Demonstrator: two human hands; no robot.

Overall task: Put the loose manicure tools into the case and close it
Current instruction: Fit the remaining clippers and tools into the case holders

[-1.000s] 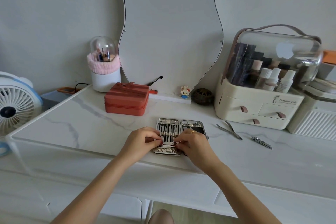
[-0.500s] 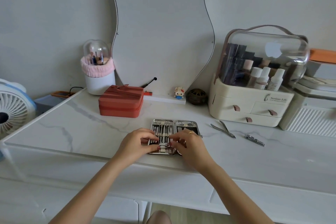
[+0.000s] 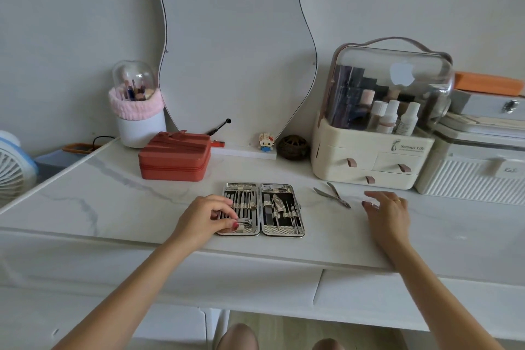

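The silver manicure case (image 3: 282, 231) lies open and flat near the table's front edge, with several metal tools strapped into both halves. My left hand (image 3: 204, 219) rests on its left half, thumb and fingertips pinching a small nail clipper (image 3: 245, 221) at the lower end. A loose cuticle nipper (image 3: 332, 195) lies on the table right of the case. Further right, my right hand (image 3: 387, 212) hovers low over the table with fingers spread and nothing visibly in it. It covers the spot where a second small loose tool lay.
A red zip box (image 3: 174, 160) stands behind the case on the left. A cream cosmetics organiser (image 3: 366, 159) with a clear dome and a white ribbed box (image 3: 471, 176) fill the back right. A wavy mirror (image 3: 235, 45), a brush holder (image 3: 139, 119) and a fan (image 3: 12, 167) stand further back and left.
My right hand has left the case and moved right, past the cuticle nipper, over the small loose tool. The left hand stays on the case's left half. The camera tilted slightly.
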